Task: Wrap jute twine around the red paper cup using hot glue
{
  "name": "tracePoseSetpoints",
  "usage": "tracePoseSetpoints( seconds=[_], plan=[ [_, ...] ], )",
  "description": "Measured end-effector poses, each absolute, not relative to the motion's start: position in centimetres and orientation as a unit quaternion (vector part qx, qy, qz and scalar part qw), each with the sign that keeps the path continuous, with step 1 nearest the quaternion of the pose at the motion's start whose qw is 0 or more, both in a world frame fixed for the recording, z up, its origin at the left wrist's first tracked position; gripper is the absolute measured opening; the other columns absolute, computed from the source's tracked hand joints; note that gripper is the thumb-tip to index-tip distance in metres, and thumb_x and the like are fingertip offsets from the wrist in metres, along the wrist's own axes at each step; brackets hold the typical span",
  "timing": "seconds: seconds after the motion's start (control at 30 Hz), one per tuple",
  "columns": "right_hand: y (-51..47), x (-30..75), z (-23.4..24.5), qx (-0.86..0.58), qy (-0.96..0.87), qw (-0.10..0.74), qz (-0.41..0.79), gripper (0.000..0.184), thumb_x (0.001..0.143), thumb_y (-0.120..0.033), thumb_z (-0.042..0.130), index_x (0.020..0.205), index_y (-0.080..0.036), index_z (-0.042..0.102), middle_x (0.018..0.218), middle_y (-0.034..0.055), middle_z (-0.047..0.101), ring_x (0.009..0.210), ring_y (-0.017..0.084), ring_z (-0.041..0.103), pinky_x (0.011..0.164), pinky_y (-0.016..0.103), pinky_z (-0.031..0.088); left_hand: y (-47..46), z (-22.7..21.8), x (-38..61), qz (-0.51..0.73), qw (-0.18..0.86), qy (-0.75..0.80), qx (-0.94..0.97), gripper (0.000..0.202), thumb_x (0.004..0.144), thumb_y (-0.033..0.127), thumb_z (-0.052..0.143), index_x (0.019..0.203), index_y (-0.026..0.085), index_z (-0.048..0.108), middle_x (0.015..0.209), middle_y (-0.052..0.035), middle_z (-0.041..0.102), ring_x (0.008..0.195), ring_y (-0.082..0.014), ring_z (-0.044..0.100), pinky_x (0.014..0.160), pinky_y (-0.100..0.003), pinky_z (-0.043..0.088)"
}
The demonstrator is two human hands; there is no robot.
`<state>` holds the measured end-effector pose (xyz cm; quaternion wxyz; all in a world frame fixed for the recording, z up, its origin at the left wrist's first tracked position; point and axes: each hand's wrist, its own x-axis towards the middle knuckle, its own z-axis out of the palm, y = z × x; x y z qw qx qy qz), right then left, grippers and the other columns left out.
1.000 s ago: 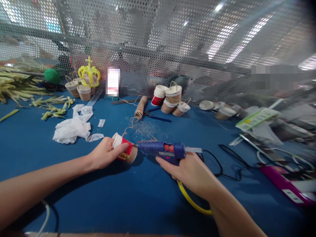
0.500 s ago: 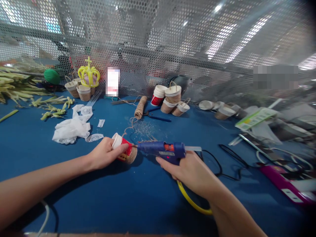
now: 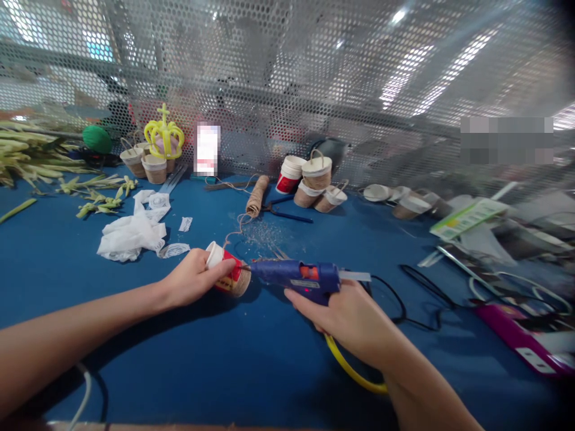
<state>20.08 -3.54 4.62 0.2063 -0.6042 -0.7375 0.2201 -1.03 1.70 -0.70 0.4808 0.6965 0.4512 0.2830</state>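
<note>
My left hand (image 3: 193,274) is closed around a red and white paper cup (image 3: 231,282), which lies tilted with its white rim to the left. Twine covers the part of the cup near its base. In my right hand (image 3: 344,311) is a blue glue gun (image 3: 296,275) with a small red light and a clear glue stick out of its back. Its nozzle meets the cup's side close to my left thumb; whether it touches is hard to tell. A strand runs from the cup up to a roll of twine (image 3: 257,196).
Pliers (image 3: 287,214) lie beside the twine roll. Behind stand twine-wrapped cups (image 3: 317,173) and a red-white cup stack (image 3: 290,176). White lace (image 3: 132,233) and a yellow crown (image 3: 164,137) are at left. A purple power strip (image 3: 516,335) and black cable (image 3: 422,281) are at right.
The whole view has shifted slightly. Both hands keep their holds, and the glue gun's nozzle stays at the twine-wrapped part of the cup.
</note>
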Motion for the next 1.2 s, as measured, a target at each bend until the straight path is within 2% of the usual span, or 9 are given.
tracePoseSetpoints(
  seconds=[0.13, 0.27, 0.43, 0.6, 0.83, 1.0, 1.1, 1.2],
  plan=[
    [-3.8, 19.7, 5.0, -0.562, -0.77, 0.227, 0.2, 0.021, 0.074, -0.026, 0.05, 0.054, -0.022, 0.055, 0.041, -0.003, 0.052, 0.053, 0.016, 0.058, 0.049, 0.024, 0.046, 1.9, -0.5, -0.9, 0.293, 0.513, 0.457, 0.665, 0.038, 0.077, 0.042, 0.045, 0.07, 0.011, 0.065, 0.059, -0.0012, 0.06, 0.052, -0.0106, 0.049, 0.047, -0.018, 0.035],
    [-3.9, 19.4, 5.3, -0.542, -0.783, 0.234, 0.193, 0.015, 0.075, -0.022, 0.047, 0.069, -0.023, 0.061, 0.056, -0.0013, 0.061, 0.06, 0.016, 0.057, 0.055, 0.024, 0.048, 1.9, -0.3, -0.8, 0.297, 0.534, 0.456, 0.647, 0.037, 0.077, 0.04, 0.045, 0.071, 0.01, 0.066, 0.065, -0.0045, 0.065, 0.056, -0.0127, 0.054, 0.05, -0.02, 0.039],
    [-3.8, 19.4, 5.2, -0.544, -0.789, 0.216, 0.184, 0.016, 0.072, -0.02, 0.048, 0.061, -0.023, 0.058, 0.054, -0.0008, 0.059, 0.05, 0.014, 0.051, 0.049, 0.024, 0.046, 2.0, -0.4, -0.7, 0.297, 0.526, 0.475, 0.64, 0.04, 0.076, 0.042, 0.045, 0.069, 0.009, 0.065, 0.06, -0.0047, 0.063, 0.053, -0.0127, 0.051, 0.049, -0.021, 0.039],
    [-3.7, 19.4, 5.5, -0.557, -0.783, 0.221, 0.169, 0.017, 0.074, -0.02, 0.046, 0.066, -0.023, 0.06, 0.056, 0.001, 0.06, 0.052, 0.015, 0.054, 0.051, 0.025, 0.046, 2.0, -0.4, -0.8, 0.297, 0.504, 0.478, 0.656, 0.038, 0.077, 0.042, 0.046, 0.068, 0.009, 0.064, 0.055, -0.001, 0.057, 0.049, -0.0097, 0.045, 0.046, -0.019, 0.034],
    [-4.0, 19.6, 5.3, -0.54, -0.799, 0.2, 0.17, 0.017, 0.072, -0.018, 0.046, 0.064, -0.022, 0.061, 0.049, -0.0002, 0.056, 0.043, 0.012, 0.048, 0.042, 0.022, 0.042, 2.0, -0.4, -0.7, 0.296, 0.513, 0.489, 0.64, 0.039, 0.076, 0.042, 0.045, 0.07, 0.008, 0.065, 0.057, -0.0044, 0.062, 0.05, -0.0129, 0.05, 0.045, -0.02, 0.036],
    [-3.8, 19.2, 5.8, -0.533, -0.793, 0.233, 0.182, 0.017, 0.074, -0.018, 0.046, 0.071, -0.025, 0.061, 0.066, 0.0019, 0.065, 0.06, 0.016, 0.058, 0.058, 0.027, 0.049, 1.9, -0.4, -0.7, 0.298, 0.518, 0.472, 0.648, 0.038, 0.077, 0.041, 0.045, 0.073, 0.009, 0.066, 0.062, -0.0041, 0.062, 0.054, -0.0126, 0.051, 0.048, -0.02, 0.038],
    [-3.5, 19.3, 6.0, -0.556, -0.778, 0.235, 0.178, 0.017, 0.073, -0.02, 0.046, 0.065, -0.024, 0.061, 0.058, 0.0017, 0.062, 0.058, 0.017, 0.059, 0.055, 0.026, 0.049, 1.6, -0.5, -0.7, 0.295, 0.524, 0.461, 0.653, 0.04, 0.077, 0.043, 0.044, 0.076, 0.01, 0.065, 0.062, -0.0032, 0.06, 0.055, -0.0121, 0.049, 0.051, -0.02, 0.038],
    [-3.4, 19.7, 5.8, -0.578, -0.763, 0.234, 0.172, 0.015, 0.072, -0.023, 0.048, 0.062, -0.023, 0.06, 0.051, 0.0004, 0.059, 0.058, 0.018, 0.06, 0.054, 0.026, 0.049, 1.2, -0.6, -0.8, 0.303, 0.509, 0.439, 0.675, 0.038, 0.078, 0.043, 0.043, 0.069, 0.01, 0.061, 0.058, -0.0003, 0.053, 0.052, -0.0098, 0.043, 0.048, -0.019, 0.034]
  ],
)
